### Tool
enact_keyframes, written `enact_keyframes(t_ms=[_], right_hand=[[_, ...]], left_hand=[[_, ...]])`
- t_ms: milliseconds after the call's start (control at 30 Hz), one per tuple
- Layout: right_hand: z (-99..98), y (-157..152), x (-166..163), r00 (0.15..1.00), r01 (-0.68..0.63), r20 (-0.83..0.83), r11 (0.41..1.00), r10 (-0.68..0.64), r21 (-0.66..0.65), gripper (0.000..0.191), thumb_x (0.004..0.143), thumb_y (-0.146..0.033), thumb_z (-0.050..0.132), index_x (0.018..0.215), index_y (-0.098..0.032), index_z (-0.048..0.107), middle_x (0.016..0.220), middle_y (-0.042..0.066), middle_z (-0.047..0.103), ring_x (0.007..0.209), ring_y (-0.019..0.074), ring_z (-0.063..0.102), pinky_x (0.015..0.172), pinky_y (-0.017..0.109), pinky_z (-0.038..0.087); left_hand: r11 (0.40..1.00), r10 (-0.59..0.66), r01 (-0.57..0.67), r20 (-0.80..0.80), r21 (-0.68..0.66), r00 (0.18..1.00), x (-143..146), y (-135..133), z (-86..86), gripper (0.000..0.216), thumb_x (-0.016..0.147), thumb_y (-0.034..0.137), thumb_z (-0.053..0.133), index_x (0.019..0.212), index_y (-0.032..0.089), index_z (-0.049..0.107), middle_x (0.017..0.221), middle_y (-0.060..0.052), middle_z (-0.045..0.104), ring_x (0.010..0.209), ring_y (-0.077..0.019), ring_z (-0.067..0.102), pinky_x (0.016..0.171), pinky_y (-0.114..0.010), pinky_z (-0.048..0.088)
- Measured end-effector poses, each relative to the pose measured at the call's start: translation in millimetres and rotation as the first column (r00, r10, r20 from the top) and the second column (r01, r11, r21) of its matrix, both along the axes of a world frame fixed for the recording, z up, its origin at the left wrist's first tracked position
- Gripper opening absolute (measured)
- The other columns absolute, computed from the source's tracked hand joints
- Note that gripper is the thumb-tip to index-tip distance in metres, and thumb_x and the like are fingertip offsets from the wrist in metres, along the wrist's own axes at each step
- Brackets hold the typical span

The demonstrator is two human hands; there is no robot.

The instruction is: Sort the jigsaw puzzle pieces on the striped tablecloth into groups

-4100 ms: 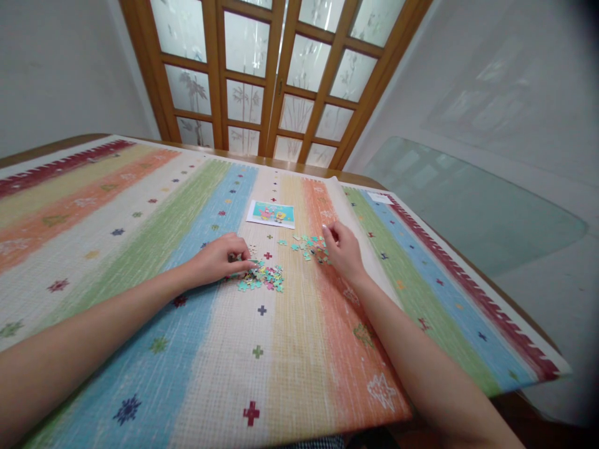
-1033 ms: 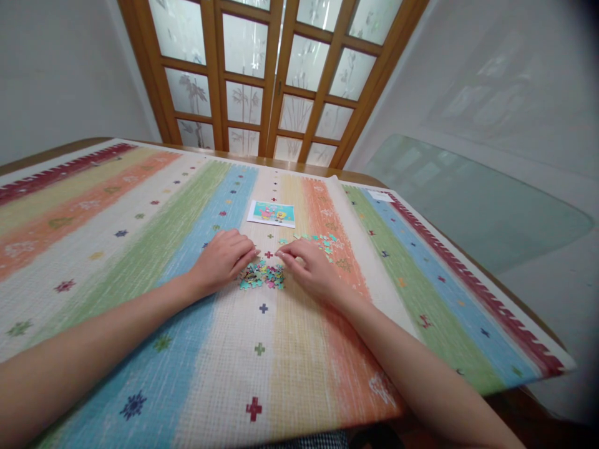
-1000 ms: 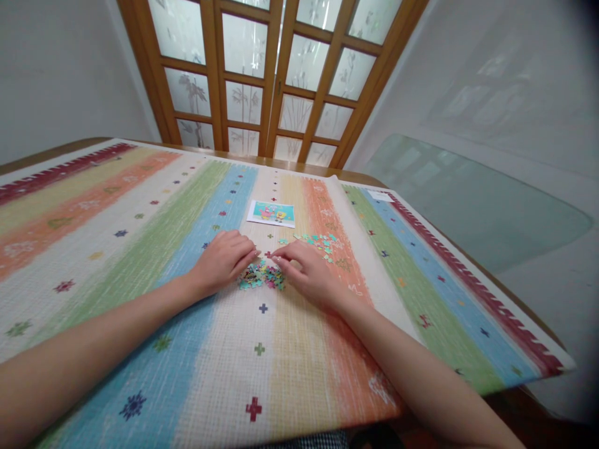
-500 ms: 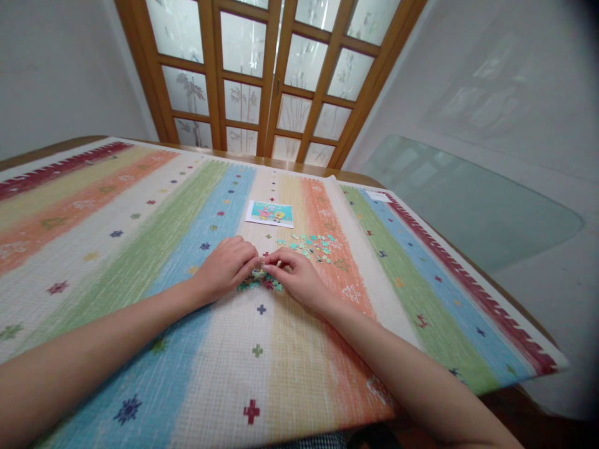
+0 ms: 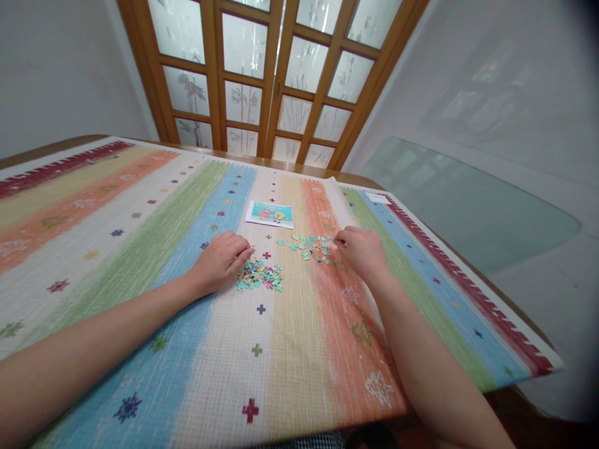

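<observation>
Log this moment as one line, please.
left hand: beside dense puzzle pile | right hand: at scattered pieces' right edge | picture card: lying on tablecloth

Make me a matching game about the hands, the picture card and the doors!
Things:
1. Left hand
2. Right hand
3. Picture card
4. Doors

Clues:
A. Brown-framed
B. Beside the scattered puzzle pieces
C. Mostly turquoise, white-edged
D. Beside the heaped puzzle pieces

Right pairs: 1-D, 2-B, 3-C, 4-A
</observation>
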State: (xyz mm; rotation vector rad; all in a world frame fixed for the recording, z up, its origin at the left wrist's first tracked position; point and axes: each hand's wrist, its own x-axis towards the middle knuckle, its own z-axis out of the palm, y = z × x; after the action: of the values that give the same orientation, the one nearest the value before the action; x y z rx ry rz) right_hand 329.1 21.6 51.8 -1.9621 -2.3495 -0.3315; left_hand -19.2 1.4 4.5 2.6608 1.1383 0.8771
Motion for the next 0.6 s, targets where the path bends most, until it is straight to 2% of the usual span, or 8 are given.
enact_keyframes(t_ms=[67, 200, 433, 600], right_hand=[[0.5, 0.9, 4.3, 0.991, 0.075, 0.115, 0.994, -0.066, -0.077, 0.03, 0.096, -0.02, 0.049, 0.097, -0.018, 0.078, 0.105, 0.013, 0.075, 0.093, 0.0234, 0.068, 0.079, 0.032, 0.041], [-3.5, 2.1, 0.7, 0.979, 0.088, 0.199, 0.975, -0.046, -0.206, 0.031, 0.095, -0.019, 0.048, 0.098, -0.018, 0.079, 0.107, 0.015, 0.075, 0.094, 0.0237, 0.069, 0.08, 0.032, 0.042], [-4.3, 3.1, 6.0, 0.988, 0.068, 0.151, 0.959, -0.027, -0.274, 0.03, 0.092, -0.021, 0.051, 0.098, -0.022, 0.081, 0.106, 0.011, 0.077, 0.097, 0.0251, 0.069, 0.072, 0.029, 0.043], [-5.8, 4.8, 8.5, 0.995, 0.073, 0.083, 0.959, -0.051, -0.274, 0.032, 0.09, -0.016, 0.05, 0.1, -0.02, 0.08, 0.107, 0.013, 0.076, 0.098, 0.024, 0.069, 0.077, 0.029, 0.046]], left_hand=[[1.0, 0.002, -0.002, 0.005, 0.0, 1.0, -0.3, 0.5, -0.5, 0.041, 0.108, 0.041, 0.03, 0.087, 0.019, 0.057, 0.086, -0.007, 0.064, 0.083, -0.0236, 0.052, 0.077, -0.038, 0.04], [1.0, -0.002, 0.002, 0.006, -0.003, 1.0, -1.2, 1.0, -0.3, 0.041, 0.108, 0.041, 0.03, 0.088, 0.019, 0.058, 0.086, -0.007, 0.064, 0.083, -0.0236, 0.053, 0.078, -0.038, 0.04], [1.0, 0.002, -0.002, 0.004, 0.009, 1.0, -1.8, 2.2, -0.5, 0.041, 0.107, 0.041, 0.03, 0.088, 0.019, 0.058, 0.085, -0.007, 0.064, 0.084, -0.024, 0.053, 0.079, -0.038, 0.04], [1.0, 0.021, -0.021, 0.025, 0.013, 0.999, -5.5, 6.0, 1.5, 0.039, 0.107, 0.04, 0.032, 0.087, 0.018, 0.058, 0.086, -0.008, 0.065, 0.084, -0.0236, 0.053, 0.078, -0.038, 0.04]])
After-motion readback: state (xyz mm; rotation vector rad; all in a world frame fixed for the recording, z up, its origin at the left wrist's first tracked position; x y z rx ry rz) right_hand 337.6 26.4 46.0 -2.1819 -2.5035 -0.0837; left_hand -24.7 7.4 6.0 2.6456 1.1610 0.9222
